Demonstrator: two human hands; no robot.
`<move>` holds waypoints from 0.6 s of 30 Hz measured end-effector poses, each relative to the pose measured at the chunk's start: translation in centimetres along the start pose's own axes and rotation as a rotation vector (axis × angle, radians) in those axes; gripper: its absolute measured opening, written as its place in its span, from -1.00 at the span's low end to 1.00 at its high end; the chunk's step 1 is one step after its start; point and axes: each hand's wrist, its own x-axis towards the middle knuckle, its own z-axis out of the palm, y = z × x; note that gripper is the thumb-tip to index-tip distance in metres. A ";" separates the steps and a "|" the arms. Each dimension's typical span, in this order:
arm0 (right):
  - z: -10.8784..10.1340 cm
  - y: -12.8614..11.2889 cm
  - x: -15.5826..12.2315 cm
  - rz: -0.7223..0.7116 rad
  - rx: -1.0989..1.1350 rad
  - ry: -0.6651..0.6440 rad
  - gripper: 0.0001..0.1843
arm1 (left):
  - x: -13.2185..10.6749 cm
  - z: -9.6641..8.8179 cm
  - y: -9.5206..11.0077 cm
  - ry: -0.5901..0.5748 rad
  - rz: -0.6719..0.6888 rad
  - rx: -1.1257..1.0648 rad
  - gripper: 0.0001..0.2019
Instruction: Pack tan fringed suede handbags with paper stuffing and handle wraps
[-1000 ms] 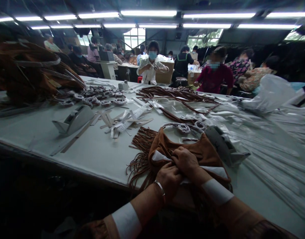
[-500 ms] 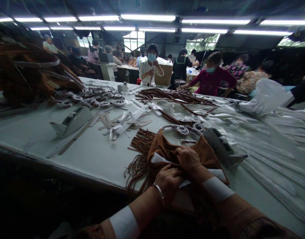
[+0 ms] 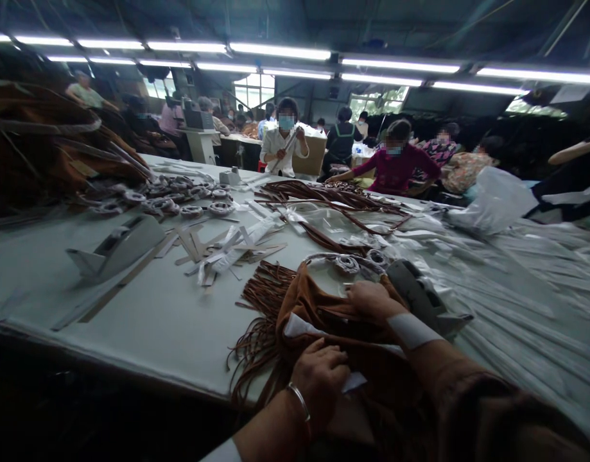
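Observation:
A brown fringed handbag [image 3: 304,295] lies at the table's near edge, its strap partly wrapped in pale material and white paper showing at its opening. My left hand [image 3: 321,372] is closed on the bag's near side, fingers curled over the fabric and thumb hidden. Over the far rim reaches my right hand [image 3: 370,299], its fingers closed together beside the strap. A small pale tip shows at those fingers; what it belongs to is hidden. Just right of that hand stands a grey tape dispenser [image 3: 420,295].
Loose cardboard and paper strips [image 3: 227,247] lie left of the bag, with another tape dispenser [image 3: 119,250] beyond. Wrapped strap coils [image 3: 160,205], brown straps [image 3: 323,196] and a clear plastic bag [image 3: 492,199] lie farther back. Co-workers [image 3: 400,160] stand across the table [image 3: 145,321].
My right hand has moved from the bag's opening to beyond its far rim. My left hand stays at the near side. The view has shifted slightly.

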 end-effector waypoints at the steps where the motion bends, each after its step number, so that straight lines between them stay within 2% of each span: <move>1: 0.1 0.3 0.7 0.038 -0.009 -0.019 -0.72 | -0.1 0.2 -0.1 0.012 -0.005 -0.004 -0.85; 3: 0.5 0.6 1.8 0.103 -0.018 -0.043 -0.71 | -0.1 0.4 -0.2 0.041 0.000 -0.008 -0.84; 7: 1.2 0.4 3.3 0.213 0.012 -0.047 -0.51 | -0.1 0.8 -0.5 0.069 0.028 0.009 -0.82; 9: 1.5 0.2 4.0 0.257 0.056 -0.036 -0.48 | -0.1 0.9 -0.6 0.081 0.034 0.017 -0.83; 13: 2.1 0.1 5.4 0.249 0.205 -0.023 -0.59 | -0.1 0.7 -0.6 0.072 0.043 0.025 -0.82; 18: 1.9 0.7 5.4 0.125 0.494 -0.068 -0.79 | 0.1 0.2 -0.3 0.064 0.032 0.028 -0.82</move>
